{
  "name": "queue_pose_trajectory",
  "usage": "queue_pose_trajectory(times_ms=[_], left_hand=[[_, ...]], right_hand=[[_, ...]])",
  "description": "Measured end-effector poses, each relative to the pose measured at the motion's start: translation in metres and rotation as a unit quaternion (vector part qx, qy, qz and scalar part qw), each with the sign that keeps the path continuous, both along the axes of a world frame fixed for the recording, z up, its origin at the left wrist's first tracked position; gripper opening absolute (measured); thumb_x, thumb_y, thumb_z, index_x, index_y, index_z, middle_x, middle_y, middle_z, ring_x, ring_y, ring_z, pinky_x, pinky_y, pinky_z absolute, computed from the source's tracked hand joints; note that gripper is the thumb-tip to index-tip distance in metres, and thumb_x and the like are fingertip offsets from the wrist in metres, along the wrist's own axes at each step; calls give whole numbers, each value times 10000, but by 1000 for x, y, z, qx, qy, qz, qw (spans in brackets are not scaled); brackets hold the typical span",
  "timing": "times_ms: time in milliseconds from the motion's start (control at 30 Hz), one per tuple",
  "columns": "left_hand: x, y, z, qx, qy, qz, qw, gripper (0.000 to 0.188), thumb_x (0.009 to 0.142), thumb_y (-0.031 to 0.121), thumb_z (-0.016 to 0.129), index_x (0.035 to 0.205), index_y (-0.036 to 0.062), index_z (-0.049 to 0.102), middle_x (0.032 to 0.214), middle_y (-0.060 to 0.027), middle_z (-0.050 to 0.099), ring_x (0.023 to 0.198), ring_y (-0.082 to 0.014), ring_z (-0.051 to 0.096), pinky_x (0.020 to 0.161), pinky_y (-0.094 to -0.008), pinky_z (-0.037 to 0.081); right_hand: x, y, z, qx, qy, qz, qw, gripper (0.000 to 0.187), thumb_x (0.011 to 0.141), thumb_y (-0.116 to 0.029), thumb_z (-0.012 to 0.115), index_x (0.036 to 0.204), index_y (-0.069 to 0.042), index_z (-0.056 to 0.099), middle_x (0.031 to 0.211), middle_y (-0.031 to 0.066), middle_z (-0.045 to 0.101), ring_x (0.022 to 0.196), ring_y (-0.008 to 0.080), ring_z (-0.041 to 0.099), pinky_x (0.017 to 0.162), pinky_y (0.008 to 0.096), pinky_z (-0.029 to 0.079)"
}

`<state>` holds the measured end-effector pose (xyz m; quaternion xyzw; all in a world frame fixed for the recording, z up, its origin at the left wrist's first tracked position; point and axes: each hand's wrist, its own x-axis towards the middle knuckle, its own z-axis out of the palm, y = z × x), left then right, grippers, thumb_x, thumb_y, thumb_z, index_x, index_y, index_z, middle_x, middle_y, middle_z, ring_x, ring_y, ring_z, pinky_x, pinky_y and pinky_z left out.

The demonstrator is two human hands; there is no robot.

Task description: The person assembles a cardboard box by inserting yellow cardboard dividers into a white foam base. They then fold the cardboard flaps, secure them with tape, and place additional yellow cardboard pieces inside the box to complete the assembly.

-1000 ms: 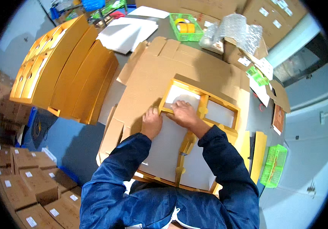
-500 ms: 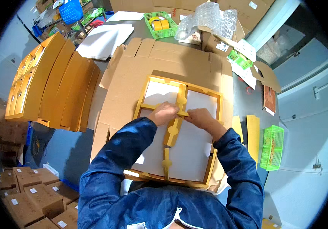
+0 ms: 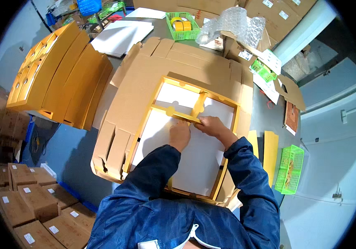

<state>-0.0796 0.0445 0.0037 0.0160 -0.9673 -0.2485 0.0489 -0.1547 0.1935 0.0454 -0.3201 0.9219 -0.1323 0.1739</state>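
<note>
A shallow yellow tray frame [image 3: 236, 118] with a white base lies on flattened cardboard in front of me. Inside it a yellow divider strip [image 3: 170, 111] with a rounded tab runs from the left wall to the middle. It meets a shorter divider [image 3: 198, 105] coming from the far wall. My left hand [image 3: 179, 135] is closed at the near side of the long strip; its fingertips are partly hidden. The closed fingers of my right hand [image 3: 212, 126] pinch that strip's right end, by the junction. Another narrow strip [image 3: 170, 184] shows near the front wall, partly behind my left sleeve.
Yellow drawer units [image 3: 68, 79] stand at the left. White sheets [image 3: 122, 36] and a green basket [image 3: 183, 28] with tape rolls lie at the back. Yellow strips [image 3: 270, 153] and another green basket [image 3: 290, 170] are at the right. Cardboard boxes [image 3: 41, 203] fill the lower left.
The tabbed piece that lay lengthwise under my hands no longer shows there. My left hand has moved nearer to me, below the cross strip. The view has shifted slightly.
</note>
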Motion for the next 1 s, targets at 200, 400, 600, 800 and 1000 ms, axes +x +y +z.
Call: queue_pose_trajectory(times_ms=[200, 400, 600, 800, 1000], left_hand=[[8, 8, 1, 62, 38, 43, 996, 142, 834, 158, 545, 894, 30, 560, 846, -161, 607, 784, -338, 613, 672, -446, 495], [3, 12, -12, 145, 123, 80, 979, 141, 814, 92, 586, 887, -23, 549, 861, -207, 608, 796, -386, 596, 700, -456, 486], [4, 11, -15, 163, 178, 62, 969, 146, 778, 64, 616, 867, -21, 537, 826, -209, 599, 767, -398, 587, 684, -451, 488], [6, 13, -3, 97, 159, 55, 981, 170, 758, 112, 663, 800, 1, 542, 823, -179, 587, 749, -338, 601, 633, -397, 497], [-3, 16, 51, -19, 245, -113, 963, 312, 681, 158, 709, 903, 18, 541, 951, -151, 535, 962, -320, 524, 852, -429, 414]], right_hand=[[6, -4, 26, -88, -193, -65, 975, 458, 890, -458, 471, 852, -24, 613, 685, 116, 626, 631, 254, 612, 595, 351, 473], [0, -4, 8, -42, -144, -39, 988, 516, 889, -514, 377, 801, -51, 588, 638, 102, 598, 600, 236, 602, 566, 327, 456], [2, -7, 10, 5, -153, -48, 987, 512, 882, -524, 367, 824, -73, 603, 658, 89, 629, 621, 245, 634, 582, 347, 477], [-5, -7, 0, 30, -101, -7, 994, 411, 902, -443, 393, 907, -82, 591, 714, 116, 651, 687, 286, 645, 643, 384, 494], [15, 35, 8, -213, 148, -116, 959, 475, 804, -297, 633, 1159, -1, 524, 1149, 226, 569, 1033, 378, 557, 863, 432, 459]])
